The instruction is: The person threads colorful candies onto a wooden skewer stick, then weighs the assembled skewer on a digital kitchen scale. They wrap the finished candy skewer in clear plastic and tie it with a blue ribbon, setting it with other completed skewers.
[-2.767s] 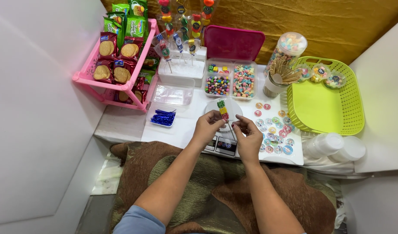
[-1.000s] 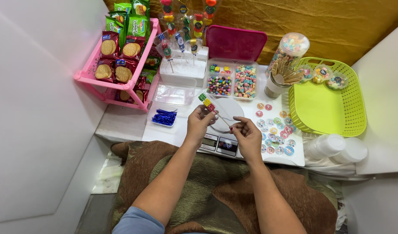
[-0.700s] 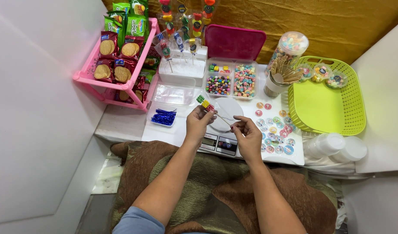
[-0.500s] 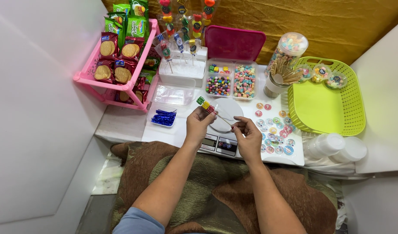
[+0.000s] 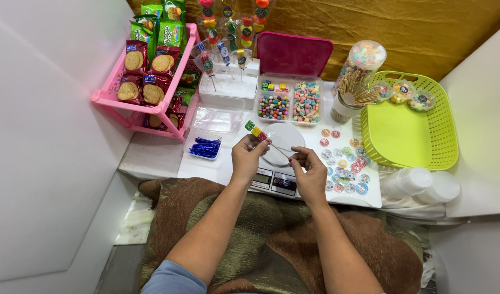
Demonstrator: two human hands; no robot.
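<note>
My left hand [image 5: 249, 155] and my right hand [image 5: 310, 170] share one thin wooden skewer [image 5: 278, 150] above a white kitchen scale [image 5: 280, 159]. The left fingers pinch its upper end, where green, yellow and red candy cubes [image 5: 256, 130] are threaded. The right fingers pinch its lower end. The skewer slants up to the left. Behind the scale stands a divided clear box of coloured candies [image 5: 291, 101] with its pink lid [image 5: 292, 53] raised.
A pink rack of biscuit packets [image 5: 149, 76] stands at the left. A white block holding finished candy skewers [image 5: 228, 87], a cup of plain skewers [image 5: 348, 100], a green basket [image 5: 408, 120], round stickers [image 5: 345, 163], blue twist ties [image 5: 204, 148] and plastic cups [image 5: 421, 185] surround the scale.
The skewer has swung from nearly upright to slanting left, and both hands have shifted slightly left and toward the scale. In the last second they stay almost still.
</note>
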